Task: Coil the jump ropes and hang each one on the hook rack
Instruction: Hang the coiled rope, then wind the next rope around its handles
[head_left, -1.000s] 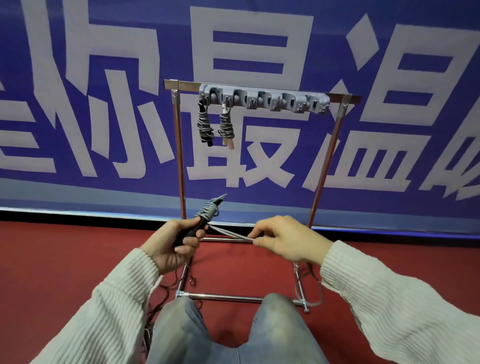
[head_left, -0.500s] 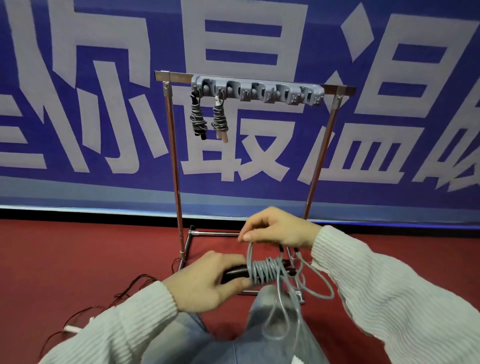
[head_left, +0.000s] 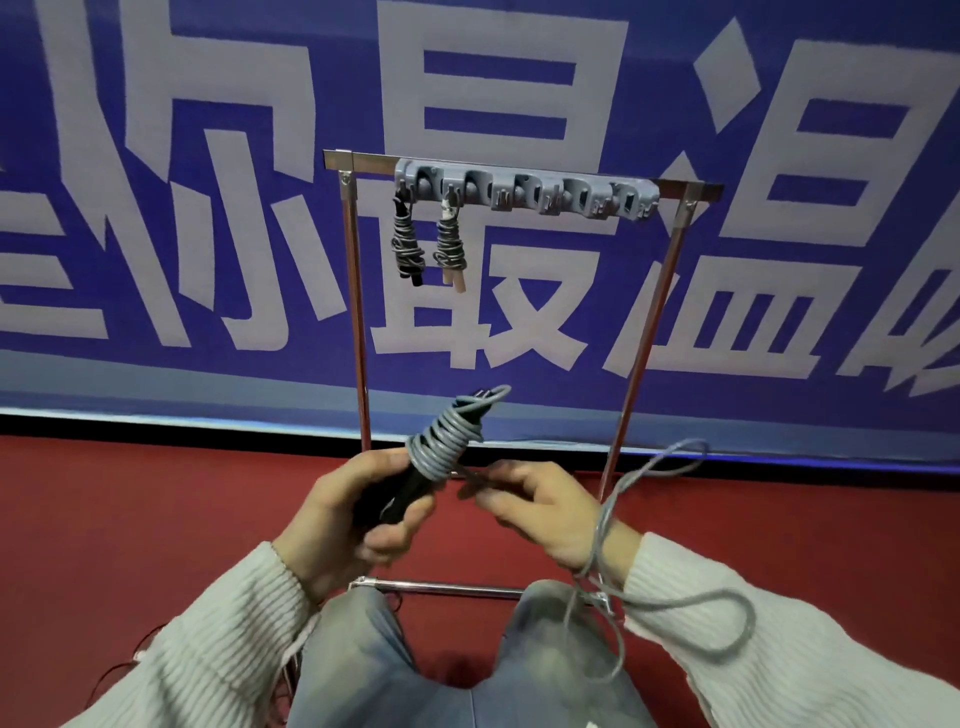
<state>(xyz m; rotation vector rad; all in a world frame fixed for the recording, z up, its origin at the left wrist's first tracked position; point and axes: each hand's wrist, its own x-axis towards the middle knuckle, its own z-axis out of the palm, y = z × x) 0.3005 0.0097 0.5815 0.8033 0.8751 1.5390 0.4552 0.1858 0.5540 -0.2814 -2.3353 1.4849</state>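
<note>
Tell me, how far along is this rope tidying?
Two coiled ropes already hang at the left end of the hook rack. A third rope is half wound round its handles, gripped by the left hand, while the right hand feeds the loose tail. It remains to finish winding and hang it.

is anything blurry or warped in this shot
Head view: the right hand and the loose rope smear with motion blur; the left hand and hook rack stay fairly sharp; the wide lens bows the banner; lighting is even, without glare.
</note>
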